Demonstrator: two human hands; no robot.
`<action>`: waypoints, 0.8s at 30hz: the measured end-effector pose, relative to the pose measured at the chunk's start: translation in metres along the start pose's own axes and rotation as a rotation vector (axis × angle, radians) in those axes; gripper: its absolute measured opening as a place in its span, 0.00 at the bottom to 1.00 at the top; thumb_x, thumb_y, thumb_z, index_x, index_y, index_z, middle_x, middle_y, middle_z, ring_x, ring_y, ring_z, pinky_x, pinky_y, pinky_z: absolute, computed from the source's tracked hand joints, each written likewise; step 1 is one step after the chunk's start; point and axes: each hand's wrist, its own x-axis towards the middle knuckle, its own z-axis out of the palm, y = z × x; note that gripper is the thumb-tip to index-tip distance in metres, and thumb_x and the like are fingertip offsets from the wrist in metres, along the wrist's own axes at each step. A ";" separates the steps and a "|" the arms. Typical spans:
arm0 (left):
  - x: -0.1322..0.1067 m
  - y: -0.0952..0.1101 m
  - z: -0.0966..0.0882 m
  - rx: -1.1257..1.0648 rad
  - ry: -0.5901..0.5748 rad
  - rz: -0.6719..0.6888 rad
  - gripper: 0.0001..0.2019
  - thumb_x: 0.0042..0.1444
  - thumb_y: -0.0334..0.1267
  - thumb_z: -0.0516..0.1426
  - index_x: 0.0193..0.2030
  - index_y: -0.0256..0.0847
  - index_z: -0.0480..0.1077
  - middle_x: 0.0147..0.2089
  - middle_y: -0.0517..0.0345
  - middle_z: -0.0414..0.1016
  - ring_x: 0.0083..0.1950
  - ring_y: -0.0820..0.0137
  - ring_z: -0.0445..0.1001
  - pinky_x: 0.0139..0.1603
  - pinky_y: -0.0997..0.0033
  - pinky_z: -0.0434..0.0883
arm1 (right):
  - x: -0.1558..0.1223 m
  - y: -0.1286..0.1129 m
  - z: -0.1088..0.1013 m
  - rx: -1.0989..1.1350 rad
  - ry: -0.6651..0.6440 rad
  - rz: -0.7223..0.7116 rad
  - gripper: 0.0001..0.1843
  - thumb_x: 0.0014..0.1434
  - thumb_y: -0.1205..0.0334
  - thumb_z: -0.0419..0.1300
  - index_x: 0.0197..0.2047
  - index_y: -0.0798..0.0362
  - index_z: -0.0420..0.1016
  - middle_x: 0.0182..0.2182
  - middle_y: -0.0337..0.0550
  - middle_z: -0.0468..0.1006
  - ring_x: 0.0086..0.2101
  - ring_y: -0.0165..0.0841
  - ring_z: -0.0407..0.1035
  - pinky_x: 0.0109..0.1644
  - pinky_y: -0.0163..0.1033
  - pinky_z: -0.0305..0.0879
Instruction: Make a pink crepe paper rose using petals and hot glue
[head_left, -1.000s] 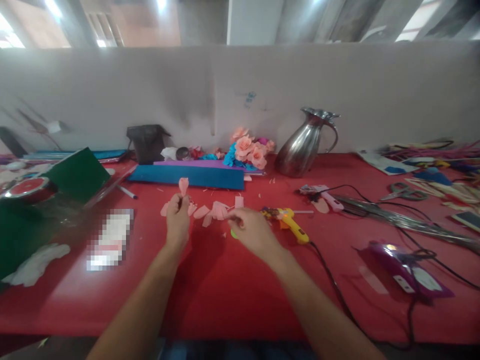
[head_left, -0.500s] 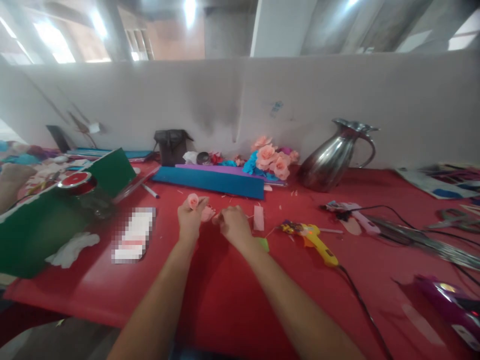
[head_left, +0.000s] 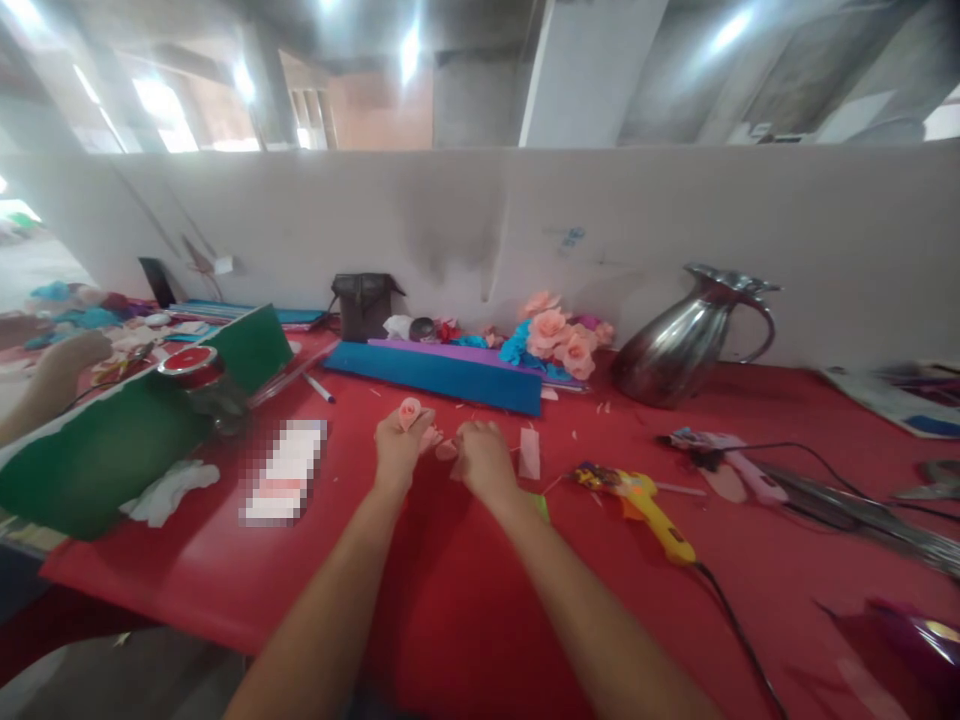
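My left hand (head_left: 396,455) is closed round the base of a small pink paper rose (head_left: 409,412), whose curled head shows above the fingers. Just to its right, my right hand (head_left: 486,458) is closed in a pinch, with a pale pink paper petal (head_left: 447,450) at its fingertips. Both hands are held close together above the red table (head_left: 457,600). A pink paper strip (head_left: 529,453) lies right of my right hand. Beyond it is a yellow hot glue gun (head_left: 652,510), its nozzle towards my hands.
Behind my hands lie a blue sheet (head_left: 435,378) and a bunch of peach paper roses (head_left: 559,338). A steel jug (head_left: 675,340) stands back right. To the left are a green board (head_left: 97,460), a red-lidded jar (head_left: 202,385) and another person's arm (head_left: 52,380).
The whole view has shifted, so things sit slightly lower and further right. The petal by my right fingertips shows more clearly. My left hand still holds the rose.
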 end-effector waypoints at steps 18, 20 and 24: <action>0.009 -0.016 -0.006 0.093 -0.067 -0.060 0.03 0.39 0.33 0.62 0.22 0.35 0.73 0.20 0.59 0.71 0.24 0.73 0.69 0.28 0.73 0.67 | 0.002 0.002 0.003 0.039 -0.055 -0.039 0.09 0.46 0.70 0.63 0.33 0.55 0.73 0.34 0.46 0.74 0.37 0.39 0.64 0.40 0.39 0.54; 0.011 -0.019 -0.007 0.101 -0.063 -0.068 0.05 0.40 0.34 0.62 0.21 0.35 0.72 0.19 0.58 0.71 0.23 0.73 0.68 0.27 0.74 0.66 | 0.004 0.004 0.002 0.050 -0.038 -0.033 0.09 0.46 0.70 0.63 0.34 0.56 0.72 0.34 0.45 0.74 0.36 0.38 0.64 0.41 0.39 0.54; 0.013 -0.022 -0.008 0.144 -0.095 -0.099 0.10 0.45 0.41 0.61 0.21 0.35 0.73 0.19 0.56 0.71 0.22 0.72 0.68 0.26 0.72 0.65 | 0.007 0.005 0.002 0.084 0.020 -0.027 0.08 0.53 0.76 0.54 0.34 0.56 0.71 0.35 0.47 0.75 0.38 0.37 0.63 0.43 0.39 0.53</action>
